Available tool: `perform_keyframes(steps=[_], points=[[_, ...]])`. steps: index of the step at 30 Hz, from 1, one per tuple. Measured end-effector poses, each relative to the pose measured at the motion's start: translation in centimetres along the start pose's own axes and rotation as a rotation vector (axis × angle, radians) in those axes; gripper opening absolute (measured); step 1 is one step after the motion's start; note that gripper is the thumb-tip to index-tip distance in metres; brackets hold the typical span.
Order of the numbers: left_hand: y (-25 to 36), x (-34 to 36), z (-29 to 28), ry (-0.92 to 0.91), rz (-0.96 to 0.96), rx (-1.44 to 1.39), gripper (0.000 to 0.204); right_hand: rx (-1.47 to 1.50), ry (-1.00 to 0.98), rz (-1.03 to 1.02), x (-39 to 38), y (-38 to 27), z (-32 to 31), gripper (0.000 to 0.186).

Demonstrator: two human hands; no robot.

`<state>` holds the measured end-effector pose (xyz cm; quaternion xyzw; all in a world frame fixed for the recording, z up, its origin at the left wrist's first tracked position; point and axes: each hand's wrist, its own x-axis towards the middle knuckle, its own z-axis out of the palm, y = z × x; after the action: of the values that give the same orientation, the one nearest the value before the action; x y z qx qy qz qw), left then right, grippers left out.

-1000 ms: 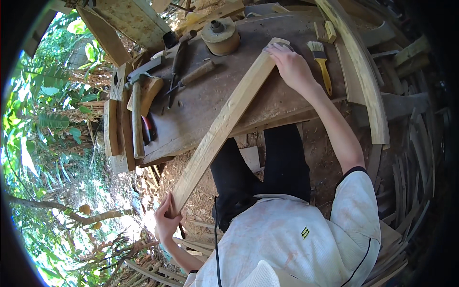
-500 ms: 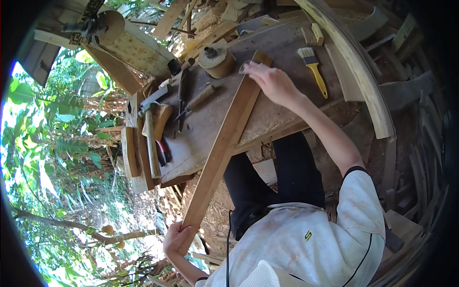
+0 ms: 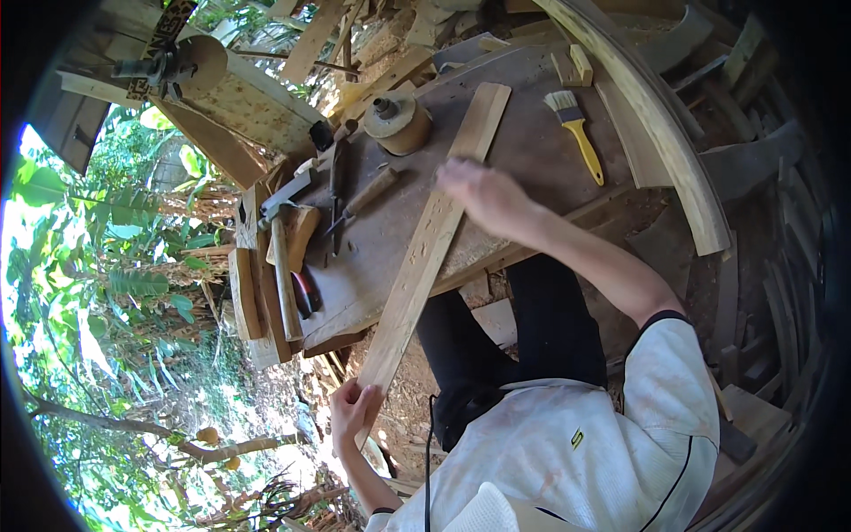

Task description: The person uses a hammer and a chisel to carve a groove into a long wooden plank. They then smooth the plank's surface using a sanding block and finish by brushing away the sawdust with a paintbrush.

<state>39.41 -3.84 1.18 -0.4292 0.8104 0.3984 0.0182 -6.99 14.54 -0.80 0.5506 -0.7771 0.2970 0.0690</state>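
Observation:
A long wooden plank (image 3: 424, 244) lies slantwise across the workbench (image 3: 355, 275), its near end sticking out past the bench edge. Its pale upper face carries several small dark marks or notches. My left hand (image 3: 353, 410) is closed around that near end, thumb on top. Over the plank's upper half is my right hand (image 3: 486, 197), smeared by motion. Its fingers are too blurred to show whether they touch the wood or hold anything. A flat brush (image 3: 581, 142) with a yellow handle lies right of the plank.
On the bench's left are a hammer (image 3: 282, 257), a chisel (image 3: 368, 193), red-and-black pliers (image 3: 306, 293) and a wooden block (image 3: 301, 232). A round container (image 3: 397, 122) stands behind them. A long curved timber (image 3: 656, 124) crosses the right side; wood scraps lie beyond.
The plank now shows a paler, marked face upward, so it has been turned. My left hand has shifted up and right with its end. My right hand has moved down along it.

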Motion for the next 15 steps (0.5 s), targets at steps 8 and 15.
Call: perform_keyframes(steps=[8,15], points=[[1.5,0.2,0.9,0.061,0.022,-0.004,0.03,-0.032,0.035,0.382,3.4,7.1,-4.5,0.02],[-0.3,-0.3,0.7,0.048,-0.032,-0.086,0.036,-0.173,0.128,0.175,0.9,3.4,-1.4,0.033]])
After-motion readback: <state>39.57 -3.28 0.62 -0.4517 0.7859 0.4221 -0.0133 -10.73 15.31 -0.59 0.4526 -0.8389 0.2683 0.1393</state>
